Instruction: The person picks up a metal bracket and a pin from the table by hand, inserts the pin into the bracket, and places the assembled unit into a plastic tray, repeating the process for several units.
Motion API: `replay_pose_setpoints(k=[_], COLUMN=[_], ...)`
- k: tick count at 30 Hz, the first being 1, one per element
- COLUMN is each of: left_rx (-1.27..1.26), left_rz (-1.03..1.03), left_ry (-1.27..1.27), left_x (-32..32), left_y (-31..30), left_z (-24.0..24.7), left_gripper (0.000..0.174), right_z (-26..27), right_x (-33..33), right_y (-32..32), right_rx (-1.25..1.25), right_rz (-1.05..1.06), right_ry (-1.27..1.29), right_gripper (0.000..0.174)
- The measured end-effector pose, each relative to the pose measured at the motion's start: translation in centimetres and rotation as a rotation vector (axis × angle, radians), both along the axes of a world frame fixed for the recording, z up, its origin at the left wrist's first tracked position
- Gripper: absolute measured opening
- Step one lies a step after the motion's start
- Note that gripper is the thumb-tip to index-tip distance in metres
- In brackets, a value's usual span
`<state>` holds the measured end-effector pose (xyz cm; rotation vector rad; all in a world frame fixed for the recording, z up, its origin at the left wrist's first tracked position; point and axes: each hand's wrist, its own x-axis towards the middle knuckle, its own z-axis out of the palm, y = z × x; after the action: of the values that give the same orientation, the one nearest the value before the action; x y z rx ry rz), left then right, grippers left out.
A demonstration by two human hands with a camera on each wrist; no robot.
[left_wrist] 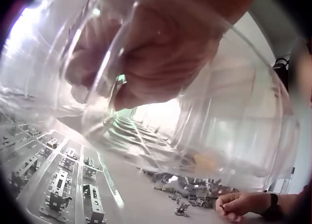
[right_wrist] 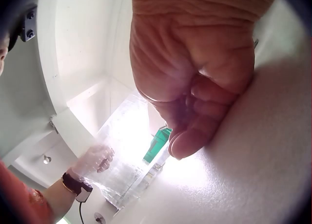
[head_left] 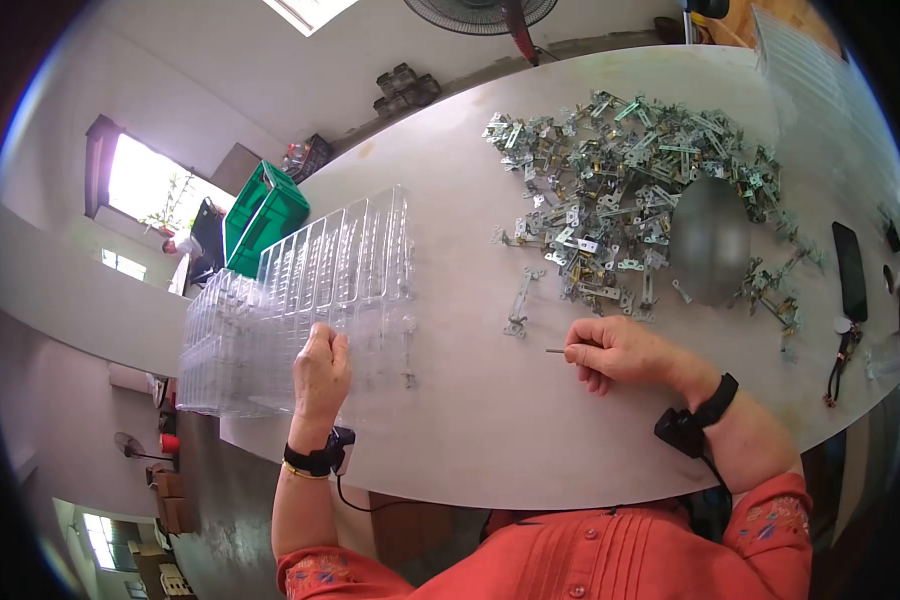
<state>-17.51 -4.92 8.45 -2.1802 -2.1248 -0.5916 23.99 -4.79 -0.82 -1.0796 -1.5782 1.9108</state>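
My left hand (head_left: pixel 320 372) grips the near edge of a clear plastic tray (head_left: pixel 375 225), which stands tilted up over the table's left side. In the left wrist view the tray's see-through plastic bends across the left hand (left_wrist: pixel 151 53). Below it lie metal brackets (left_wrist: pixel 58 187) in rows inside clear compartments. My right hand (head_left: pixel 620 350) rests low over the table near the front of a bracket heap, fingers curled, with a thin metal pin (head_left: pixel 555 351) pinched and sticking out to the left. In the right wrist view the palm of the right hand (right_wrist: pixel 195 83) hides the pin.
A large heap of metal brackets (head_left: pixel 610 200) covers the table's far right, with one loose bracket (head_left: pixel 522 300) at its left. Clear trays (head_left: pixel 205 345) are stacked at the left edge, before a green crate (head_left: pixel 265 215). A phone (head_left: pixel 850 270) lies at right.
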Motion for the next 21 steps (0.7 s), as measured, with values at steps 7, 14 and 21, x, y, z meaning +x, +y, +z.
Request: replay_pose_setpoints(k=[7, 14, 21], left_rx=[-0.045, -0.089, -0.102], left_rz=[0.043, 0.061, 0.111], left_ry=[0.082, 0.059, 0.047], left_x=[-1.5, -2.6, -3.7], left_y=[2.3, 3.2, 3.4], left_z=[-2.4, -3.8, -5.1], left_gripper=[0.019, 0.019, 0.02], right_z=[0.7, 0.9, 1.2], right_x=[0.0, 0.0, -0.1], right_y=[-0.1, -0.1, -0.1], right_rx=[-0.011, -0.021, -0.024], right_rz=[-0.004, -0.005, -0.004], right_ry=[-0.012, -0.009, -0.023], right_gripper=[0.02, 0.02, 0.02])
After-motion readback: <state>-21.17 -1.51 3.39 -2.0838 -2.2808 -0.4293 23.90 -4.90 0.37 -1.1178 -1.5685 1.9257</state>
